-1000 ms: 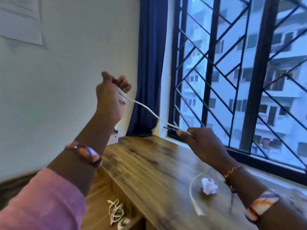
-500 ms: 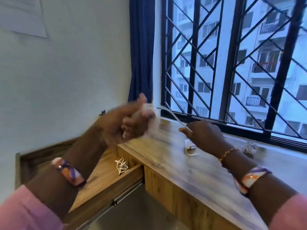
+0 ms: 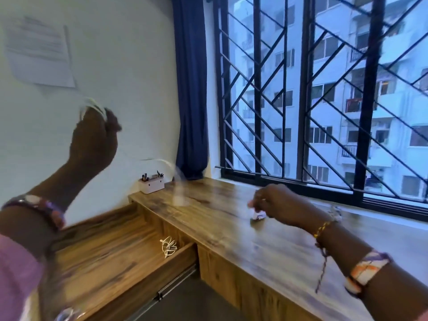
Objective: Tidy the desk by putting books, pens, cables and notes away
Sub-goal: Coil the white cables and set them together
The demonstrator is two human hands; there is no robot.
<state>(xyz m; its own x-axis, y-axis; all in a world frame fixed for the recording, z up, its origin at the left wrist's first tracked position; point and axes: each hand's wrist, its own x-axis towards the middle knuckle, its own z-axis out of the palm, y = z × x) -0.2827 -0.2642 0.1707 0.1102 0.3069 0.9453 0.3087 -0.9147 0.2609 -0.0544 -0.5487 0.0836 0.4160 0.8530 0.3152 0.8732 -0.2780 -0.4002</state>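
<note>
Both hands are up in front of me. My left hand (image 3: 92, 137) is raised against the pale wall, its fingers curled tight around a few loops of thin white cable (image 3: 92, 106) that stick out above the knuckles. My right hand (image 3: 275, 202) hovers low over the worktop (image 3: 231, 218), fingers bent inward and pinching something small and white; it is too blurred for me to say whether that is the cable's other end. A faint, smeared arc of the cable hangs in the air between the two hands, above the worktop's far left part.

Largest around the worktop is the window (image 3: 324, 93) along its far edge, barred by a dark metal grille of uprights and diagonals. A deep blue curtain (image 3: 192, 89) falls in soft folds at the window's left end, down to the worktop's far corner. The worktop itself is a long slab of brown wood grain with darker streaks and a square front edge. Left of it and lower, a wooden drawer (image 3: 111, 256) of the same grain stands pulled out on a metal runner. A printed sheet of paper (image 3: 39, 49) is stuck flat on the wall, high above the drawer. A small white rectangular organiser (image 3: 151, 185) with dark pens upright in it sits on the worktop's far left corner. A tangled bundle of white cord (image 3: 169, 246) lies inside the drawer, near the corner closest to the worktop.
</note>
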